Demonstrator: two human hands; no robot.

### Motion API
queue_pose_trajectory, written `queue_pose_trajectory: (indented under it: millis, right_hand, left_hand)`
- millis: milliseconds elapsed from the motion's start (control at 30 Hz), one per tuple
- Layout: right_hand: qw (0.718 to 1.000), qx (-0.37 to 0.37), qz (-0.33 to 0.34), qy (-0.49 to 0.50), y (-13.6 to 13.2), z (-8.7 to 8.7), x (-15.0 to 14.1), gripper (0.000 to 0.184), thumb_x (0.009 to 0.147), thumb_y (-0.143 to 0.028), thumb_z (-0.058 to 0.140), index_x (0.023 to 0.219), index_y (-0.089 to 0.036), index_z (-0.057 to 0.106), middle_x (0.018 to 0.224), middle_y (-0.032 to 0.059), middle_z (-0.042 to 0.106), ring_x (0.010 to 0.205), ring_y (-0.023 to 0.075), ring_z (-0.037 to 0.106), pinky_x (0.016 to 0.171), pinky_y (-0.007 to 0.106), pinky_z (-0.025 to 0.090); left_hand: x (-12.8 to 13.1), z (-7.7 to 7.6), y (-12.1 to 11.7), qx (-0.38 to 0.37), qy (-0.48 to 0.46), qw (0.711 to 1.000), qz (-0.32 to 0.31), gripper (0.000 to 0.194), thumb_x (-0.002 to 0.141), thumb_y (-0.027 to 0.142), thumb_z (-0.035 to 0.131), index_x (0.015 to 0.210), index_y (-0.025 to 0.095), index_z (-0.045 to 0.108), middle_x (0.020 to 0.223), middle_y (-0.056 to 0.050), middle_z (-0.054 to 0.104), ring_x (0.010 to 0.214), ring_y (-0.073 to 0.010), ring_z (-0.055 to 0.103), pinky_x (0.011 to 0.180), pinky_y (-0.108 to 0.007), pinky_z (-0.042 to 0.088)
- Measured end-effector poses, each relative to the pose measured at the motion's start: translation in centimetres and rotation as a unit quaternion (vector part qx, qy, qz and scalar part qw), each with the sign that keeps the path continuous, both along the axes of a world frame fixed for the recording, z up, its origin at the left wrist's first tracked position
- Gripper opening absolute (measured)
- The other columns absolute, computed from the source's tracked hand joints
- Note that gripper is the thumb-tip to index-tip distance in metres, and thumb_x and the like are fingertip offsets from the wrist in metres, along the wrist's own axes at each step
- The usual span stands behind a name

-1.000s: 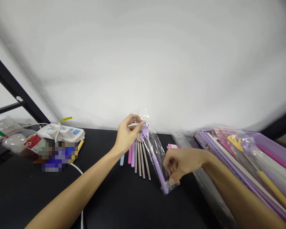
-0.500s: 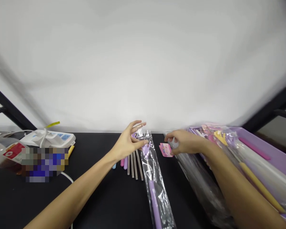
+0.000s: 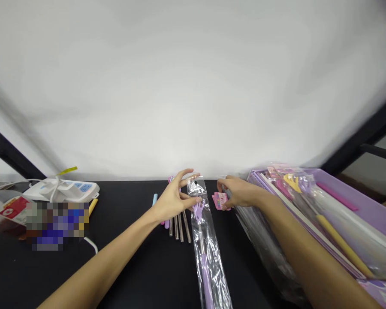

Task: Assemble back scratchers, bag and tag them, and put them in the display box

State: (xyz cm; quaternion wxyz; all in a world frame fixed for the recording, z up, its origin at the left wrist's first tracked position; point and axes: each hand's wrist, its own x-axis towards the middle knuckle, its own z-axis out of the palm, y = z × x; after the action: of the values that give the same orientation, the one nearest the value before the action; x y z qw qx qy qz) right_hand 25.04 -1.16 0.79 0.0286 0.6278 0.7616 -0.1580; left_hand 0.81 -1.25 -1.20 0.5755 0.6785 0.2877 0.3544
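Back scratcher [image 3: 206, 274], purple with hand-shaped head, inside clear plastic bag [image 3: 217, 274], lay lengthwise on black bench [image 3: 148, 274]. Bag's top end beside left hand [image 3: 175, 199]. Hand half open, fingertips at bag's top edge; firm grip unclear. Right hand [image 3: 239, 192] curled just beside pink card [image 3: 220, 201]; hold unclear. Bag judged light, limp, slippery; rod stiff, safest held through film.

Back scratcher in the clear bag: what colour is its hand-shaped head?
The hand-shaped head is lilac purple; it shows best in the head view.
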Motion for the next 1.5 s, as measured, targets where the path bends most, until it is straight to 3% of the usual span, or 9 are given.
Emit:
queue_pose_trajectory:
  millis: [133,300,500,633,700,900,1100,1367,1500]
  right_hand:
    - [0.999,0.019,0.017,0.027,0.0,0.2,0.0,0.033,0.059,-0.022,0.074,0.084,-0.019,0.052,0.096,0.0074,0.06,0.086,0.023,0.057,0.071,0.031,0.042]
    - [0.977,-0.046,0.067,0.195,-1.0,2.7,0.1,0.014,0.075,-0.03,0.065,0.08,-0.019,0.059,0.078,0.0019,0.067,0.074,0.0176,0.059,0.066,0.028,0.042]
    - [0.929,0.082,0.08,0.352,-2.3,5.1,-1.3,0.026,0.087,-0.035,0.056,0.103,-0.02,0.07,0.104,0.0066,0.07,0.094,0.0209,0.063,0.081,0.033,0.049]
    - [0.92,0.224,0.081,0.31,-2.0,4.4,-2.7,0.028,0.089,-0.028,0.052,0.11,-0.023,0.069,0.109,0.0083,0.069,0.097,0.0217,0.063,0.08,0.035,0.05]
    - [0.912,0.257,0.084,0.308,-1.8,4.0,-3.1,0.028,0.089,-0.025,0.053,0.113,-0.022,0.067,0.104,0.007,0.071,0.091,0.0199,0.064,0.079,0.035,0.05]
    - [0.908,0.23,0.089,0.339,-2.0,4.0,-3.6,0.015,0.086,-0.02,0.055,0.095,-0.021,0.067,0.092,0.0028,0.072,0.087,0.0171,0.065,0.078,0.032,0.049]
    - [0.917,0.256,0.091,0.292,-1.8,3.7,-3.6,0.021,0.087,-0.023,0.055,0.102,-0.024,0.07,0.109,0.0044,0.071,0.104,0.0214,0.062,0.09,0.038,0.047]
    - [0.908,0.273,0.089,0.306,-2.2,3.8,-3.8,0.018,0.085,-0.02,0.056,0.098,-0.024,0.069,0.099,0.0045,0.071,0.098,0.0211,0.062,0.087,0.038,0.048]
    - [0.905,0.256,0.111,0.32,-2.0,3.6,-3.7,0.023,0.084,-0.015,0.053,0.101,-0.023,0.067,0.099,0.0035,0.07,0.091,0.0183,0.062,0.081,0.034,0.049]
  left_hand:
    - [0.0,0.1,-0.1,0.003,0.009,1.0,0.005,0.074,0.078,0.021,0.073,0.14,0.033,0.035,0.154,-0.014,0.034,0.063,-0.0076,0.067,0.063,-0.029,0.06]
    - [-0.1,-0.3,0.0,0.002,0.0,1.0,-0.009,0.075,0.078,0.022,0.072,0.141,0.033,0.032,0.154,-0.016,0.032,0.064,-0.0075,0.067,0.063,-0.029,0.06]
    - [0.0,-0.6,0.0,-0.005,-0.004,0.999,-0.031,0.08,0.078,0.024,0.072,0.144,0.033,0.028,0.153,-0.017,0.033,0.069,-0.0104,0.069,0.062,-0.028,0.059]
    - [0.0,-0.4,-0.1,0.002,-0.006,0.999,-0.045,0.083,0.078,0.023,0.073,0.146,0.034,0.027,0.152,-0.019,0.034,0.067,-0.0092,0.068,0.064,-0.029,0.058]
    - [-0.1,-0.4,-0.1,0.003,-0.001,0.999,-0.041,0.085,0.078,0.022,0.073,0.147,0.035,0.025,0.152,-0.019,0.034,0.067,-0.0086,0.067,0.065,-0.029,0.057]
    - [-0.1,-0.4,-0.2,-0.007,0.009,0.999,-0.045,0.084,0.079,0.025,0.073,0.146,0.034,0.024,0.146,-0.019,0.041,0.07,-0.0114,0.069,0.064,-0.029,0.056]
    - [0.0,-0.4,-0.1,-0.015,-0.004,0.997,-0.074,0.082,0.079,0.025,0.073,0.145,0.034,0.026,0.145,-0.018,0.042,0.067,-0.009,0.067,0.064,-0.028,0.056]
    - [-0.1,0.5,-0.2,-0.053,0.003,0.998,-0.034,0.083,0.074,0.024,0.078,0.144,0.03,0.033,0.142,-0.019,0.048,0.069,-0.0129,0.069,0.063,-0.031,0.058]
    - [0.2,1.1,-0.3,-0.066,0.034,0.997,-0.037,0.059,0.075,0.026,0.077,0.13,0.019,0.055,0.115,-0.015,0.068,0.078,-0.0182,0.07,0.066,-0.032,0.058]
